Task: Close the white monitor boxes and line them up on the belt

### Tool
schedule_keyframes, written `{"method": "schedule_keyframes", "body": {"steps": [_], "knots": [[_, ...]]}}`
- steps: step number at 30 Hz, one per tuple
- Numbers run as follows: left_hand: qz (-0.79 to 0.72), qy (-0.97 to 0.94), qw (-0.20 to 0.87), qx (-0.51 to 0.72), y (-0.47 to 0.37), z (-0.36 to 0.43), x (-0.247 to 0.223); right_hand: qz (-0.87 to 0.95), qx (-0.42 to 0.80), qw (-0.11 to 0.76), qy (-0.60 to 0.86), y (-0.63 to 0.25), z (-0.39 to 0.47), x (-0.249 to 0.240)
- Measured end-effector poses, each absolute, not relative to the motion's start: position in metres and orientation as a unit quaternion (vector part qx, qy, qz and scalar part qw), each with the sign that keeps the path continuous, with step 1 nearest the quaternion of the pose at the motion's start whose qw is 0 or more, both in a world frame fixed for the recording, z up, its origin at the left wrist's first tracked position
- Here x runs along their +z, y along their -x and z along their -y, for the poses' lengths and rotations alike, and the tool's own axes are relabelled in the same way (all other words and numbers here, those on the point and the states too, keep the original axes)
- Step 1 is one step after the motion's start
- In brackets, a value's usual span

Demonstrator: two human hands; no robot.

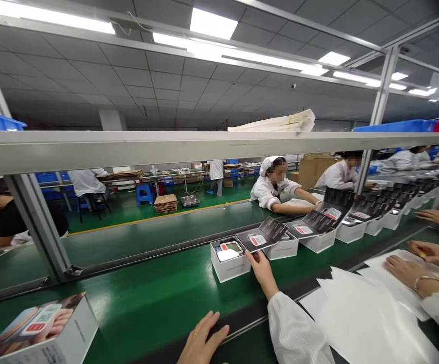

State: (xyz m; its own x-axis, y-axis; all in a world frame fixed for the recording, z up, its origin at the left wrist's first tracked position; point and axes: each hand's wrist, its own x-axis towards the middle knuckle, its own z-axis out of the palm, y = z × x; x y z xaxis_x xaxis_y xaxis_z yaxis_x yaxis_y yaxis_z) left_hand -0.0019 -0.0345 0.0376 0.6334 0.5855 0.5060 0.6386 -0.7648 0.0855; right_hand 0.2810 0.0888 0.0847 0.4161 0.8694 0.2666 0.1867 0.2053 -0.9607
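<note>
My right hand (pixel 262 273) reaches over the belt, thumb and fingers closed at the lower edge of a dark printed card (pixel 257 236) with a device picture. The card lies propped open between two white boxes. Just left of those fingers stands an open white box (pixel 230 259); inside it are a grey-screened device (pixel 231 246) and a piece of white paper (pixel 227 255). My left hand (pixel 202 339) is held low at the belt's near edge, fingers spread, holding nothing. A closed box (pixel 45 328) with a printed top sits farther left.
A green conveyor belt (pixel 147 298) carries several open boxes (pixel 350 230) off to the right. White sheets (pixel 363 308) lie near a co-worker's hands (pixel 405 273). Opposite, another person (pixel 276 187) reaches toward the boxes. A metal shelf beam (pixel 147 151) crosses above.
</note>
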Motion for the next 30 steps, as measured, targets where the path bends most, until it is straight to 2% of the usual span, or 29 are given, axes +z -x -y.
{"method": "schedule_keyframes", "body": {"steps": [4,9,12,17,19,22,25,27,30], "knots": [[0.341,0.888,0.028,-0.306,0.005,0.030,0.040,0.421,0.294,0.663,0.544,-0.263,-0.093,0.084],[0.324,0.886,0.023,-0.332,0.004,0.034,0.044,0.413,0.247,0.658,0.579,-0.244,-0.089,0.085],[0.339,0.873,0.045,-0.347,0.005,0.041,0.061,0.481,0.226,0.638,0.557,-0.239,-0.081,0.088],[0.410,0.829,0.077,-0.373,-0.001,0.026,0.108,0.589,0.233,0.541,0.553,-0.235,-0.068,0.090],[0.465,0.801,0.048,-0.375,-0.007,0.001,0.120,0.594,0.245,0.526,0.557,-0.229,-0.066,0.089],[0.524,0.774,-0.085,-0.345,-0.015,-0.036,0.119,0.590,0.288,0.530,0.536,-0.218,-0.065,0.087],[0.519,0.770,-0.156,-0.335,-0.017,-0.045,0.110,0.561,0.320,0.545,0.535,-0.214,-0.069,0.084],[0.490,0.798,-0.112,-0.332,-0.012,-0.035,0.113,0.526,0.331,0.572,0.536,-0.216,-0.072,0.084],[0.422,0.864,0.023,-0.276,-0.003,-0.015,0.145,0.481,0.397,0.602,0.498,-0.215,-0.074,0.087]]}}
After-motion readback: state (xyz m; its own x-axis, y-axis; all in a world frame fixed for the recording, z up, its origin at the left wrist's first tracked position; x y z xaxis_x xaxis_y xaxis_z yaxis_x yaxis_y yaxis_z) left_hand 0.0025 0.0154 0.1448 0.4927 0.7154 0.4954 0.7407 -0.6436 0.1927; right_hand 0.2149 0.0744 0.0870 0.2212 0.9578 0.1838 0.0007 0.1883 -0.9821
